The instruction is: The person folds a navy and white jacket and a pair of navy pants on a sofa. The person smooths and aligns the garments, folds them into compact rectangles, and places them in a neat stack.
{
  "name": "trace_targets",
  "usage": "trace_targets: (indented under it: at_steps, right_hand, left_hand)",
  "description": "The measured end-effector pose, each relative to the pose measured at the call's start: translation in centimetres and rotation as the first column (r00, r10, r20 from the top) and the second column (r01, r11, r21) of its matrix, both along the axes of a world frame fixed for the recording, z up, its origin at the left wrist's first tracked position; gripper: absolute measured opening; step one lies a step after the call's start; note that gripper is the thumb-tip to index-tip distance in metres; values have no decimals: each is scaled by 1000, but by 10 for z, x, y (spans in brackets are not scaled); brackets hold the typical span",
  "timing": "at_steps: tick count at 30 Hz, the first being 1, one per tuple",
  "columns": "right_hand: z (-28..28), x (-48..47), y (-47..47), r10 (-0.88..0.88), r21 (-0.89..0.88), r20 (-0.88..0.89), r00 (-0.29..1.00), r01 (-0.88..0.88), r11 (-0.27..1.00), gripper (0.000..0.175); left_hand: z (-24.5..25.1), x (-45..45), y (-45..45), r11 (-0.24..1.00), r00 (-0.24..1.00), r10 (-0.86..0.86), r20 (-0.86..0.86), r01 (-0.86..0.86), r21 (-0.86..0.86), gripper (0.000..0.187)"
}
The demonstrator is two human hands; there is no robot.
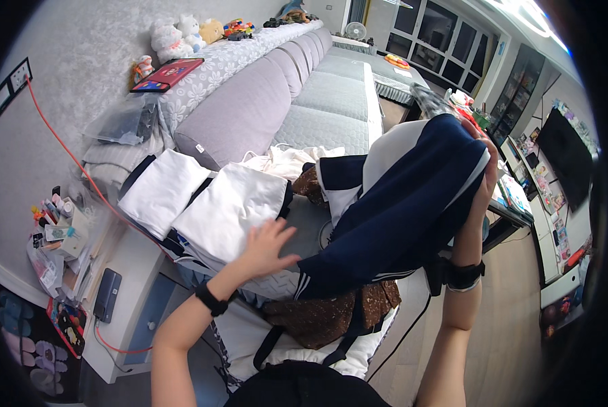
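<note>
My right hand (484,163) grips the upper end of a navy and white garment (405,203) with white stripes, raised at the right; the thumb is hidden behind the fabric. Its lower part hangs over the bed edge. My left hand (271,249) has its fingers spread and holds nothing, beside the lower right corner of a folded white garment (233,198). Left of that lies another folded white garment (164,193), with dark cloth under both. Brown speckled cloth (316,318) lies below the navy garment, near my lap.
A long grey bolster (238,112) runs beside the quilted grey mattress (329,96). A red cable (60,137) crosses from the wall socket down the left. A power bank (108,295) rests on the white cabinet (131,269). A dark table (512,216) with books stands at the right.
</note>
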State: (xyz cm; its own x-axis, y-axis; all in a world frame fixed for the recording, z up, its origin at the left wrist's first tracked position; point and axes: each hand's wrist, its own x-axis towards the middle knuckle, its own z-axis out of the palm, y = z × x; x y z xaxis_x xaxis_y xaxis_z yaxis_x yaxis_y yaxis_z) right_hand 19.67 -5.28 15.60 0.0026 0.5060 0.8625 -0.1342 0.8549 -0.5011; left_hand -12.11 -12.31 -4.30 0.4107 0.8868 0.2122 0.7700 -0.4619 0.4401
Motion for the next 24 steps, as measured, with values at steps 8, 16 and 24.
trace_targets:
  at_steps: [8, 16, 24]
  right_hand:
    - [27, 4, 13, -35, 78, 95, 995, 28, 997, 26]
    - [72, 37, 16, -51, -43, -8, 999, 51, 998, 29]
    - [88, 45, -5, -324, 28, 86, 942, 323, 946, 26]
  left_hand:
    - [18, 70, -34, 891, 802, -164, 574, 371, -263, 49]
    - [125, 14, -22, 911, -160, 367, 916, 263, -319, 32]
    - [239, -11, -66, 879, 169, -60, 984, 477, -29, 32]
